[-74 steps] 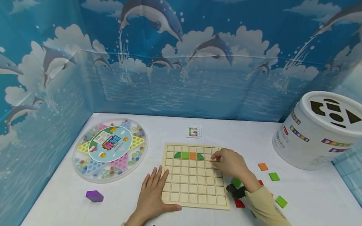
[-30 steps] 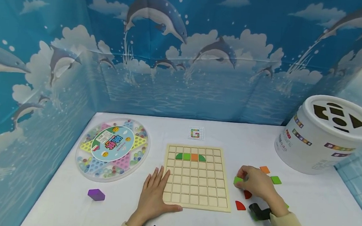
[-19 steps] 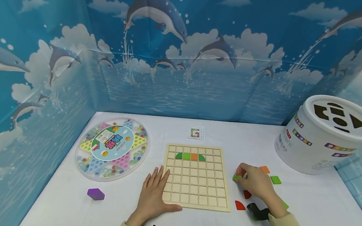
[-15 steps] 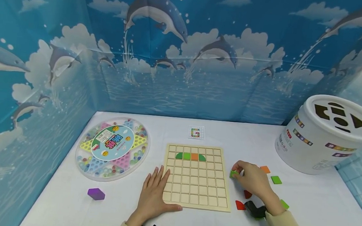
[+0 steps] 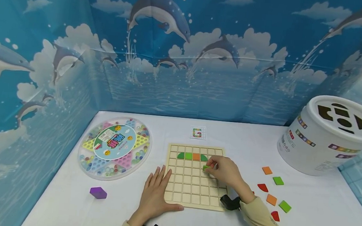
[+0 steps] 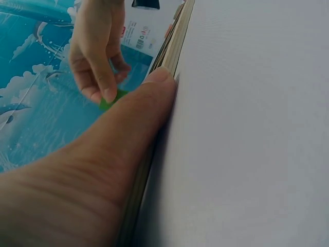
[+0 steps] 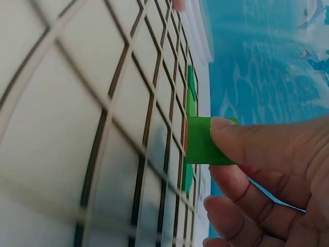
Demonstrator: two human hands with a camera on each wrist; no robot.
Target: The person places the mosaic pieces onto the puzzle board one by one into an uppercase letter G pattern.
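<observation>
A wooden grid board (image 5: 187, 189) lies in front of me in the head view. One row near its far side holds two rounded green tiles at the ends, with a green square (image 5: 188, 156) and an orange square (image 5: 196, 156) between them. My right hand (image 5: 226, 170) pinches a green square tile (image 7: 200, 140) between thumb and fingers, over the board just nearer than the right end of that row. My left hand (image 5: 154, 200) lies with straight fingers along the board's left edge, its thumb (image 6: 149, 98) at the front edge.
Right of the board lie several loose tiles, among them an orange square (image 5: 267, 170) and a red quarter-round (image 5: 262, 187). A patterned card (image 5: 198, 132) lies behind the board. A white bucket (image 5: 323, 150), a round marble game (image 5: 112, 164) and a purple block (image 5: 98, 192) stand around.
My right hand went from the board to the loose tiles on the right, took a green square tile and carried it left over the board. My left hand has stayed in place.
</observation>
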